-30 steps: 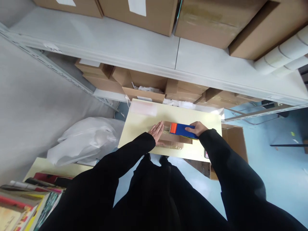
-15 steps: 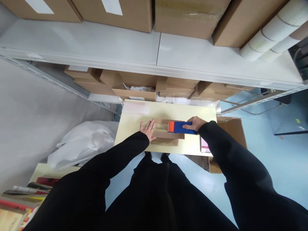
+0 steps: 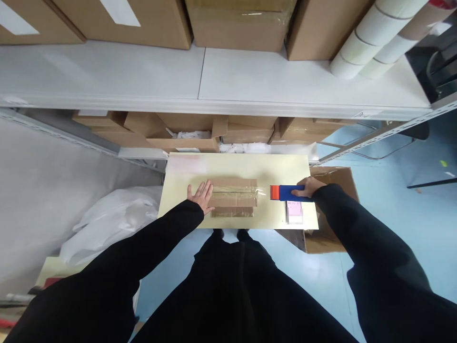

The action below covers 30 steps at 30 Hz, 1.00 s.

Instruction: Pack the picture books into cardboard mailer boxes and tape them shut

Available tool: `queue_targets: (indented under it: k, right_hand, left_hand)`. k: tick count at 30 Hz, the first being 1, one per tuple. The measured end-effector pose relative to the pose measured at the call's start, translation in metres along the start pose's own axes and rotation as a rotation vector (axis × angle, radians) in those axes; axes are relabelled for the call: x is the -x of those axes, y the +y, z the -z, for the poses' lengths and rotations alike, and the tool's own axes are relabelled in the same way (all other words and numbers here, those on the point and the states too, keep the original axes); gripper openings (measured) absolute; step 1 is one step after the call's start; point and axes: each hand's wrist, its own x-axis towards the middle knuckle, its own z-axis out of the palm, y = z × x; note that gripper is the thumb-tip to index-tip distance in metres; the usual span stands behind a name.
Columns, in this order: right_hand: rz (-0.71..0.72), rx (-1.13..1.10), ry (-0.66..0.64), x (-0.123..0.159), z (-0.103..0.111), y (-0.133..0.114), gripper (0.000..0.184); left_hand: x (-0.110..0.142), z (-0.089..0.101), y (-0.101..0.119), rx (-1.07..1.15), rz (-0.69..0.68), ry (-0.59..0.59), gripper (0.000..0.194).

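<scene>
A small cardboard box (image 3: 233, 200) lies on the pale yellow table (image 3: 285, 166), with clear tape along its top seam. A loose end of the tape sticks out past the box's right edge. My left hand (image 3: 202, 195) rests flat on the box's left end, fingers spread. To the right, my right hand (image 3: 307, 186) is wrapped around a blue tape dispenser (image 3: 291, 193) with an orange front, held apart from the box. Below the dispenser lies a phone-like thing with a pink and white screen (image 3: 294, 212).
A grey shelf (image 3: 250, 78) holding cardboard boxes (image 3: 239, 26) and white rolls (image 3: 369, 35) stands beyond the table. An open carton (image 3: 328, 233) sits on the floor at right. A white plastic bag (image 3: 110, 219) lies at left.
My right hand has drawn the tape dispenser rightward off the box, baring the taped seam and a loose tape end. My left hand stays on the box's left end. The view has shifted.
</scene>
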Motion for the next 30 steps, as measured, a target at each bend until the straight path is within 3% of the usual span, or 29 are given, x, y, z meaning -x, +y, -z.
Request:
queue_targets:
  k: [5,13,22,30]
  right_hand:
    - [-0.048,0.095,0.002,-0.015,-0.013,-0.024,0.045]
    - [-0.184,0.129,0.006,-0.025,-0.019,-0.077,0.058]
    - [-0.183,0.224,-0.004,-0.027,0.010,-0.128,0.042]
    - [-0.211,0.281,0.034,-0.024,0.009,-0.144,0.040]
  left_hand:
    - [-0.003,0.008,0.006,-0.028,0.023,-0.013,0.090]
    - [-0.014,0.008,0.046,0.100,0.295,0.074,0.079]
    - [-0.015,-0.005,0.046,0.219,0.282,0.096,0.077]
    - [-0.010,-0.001,0.049,0.208,0.275,0.167,0.075]
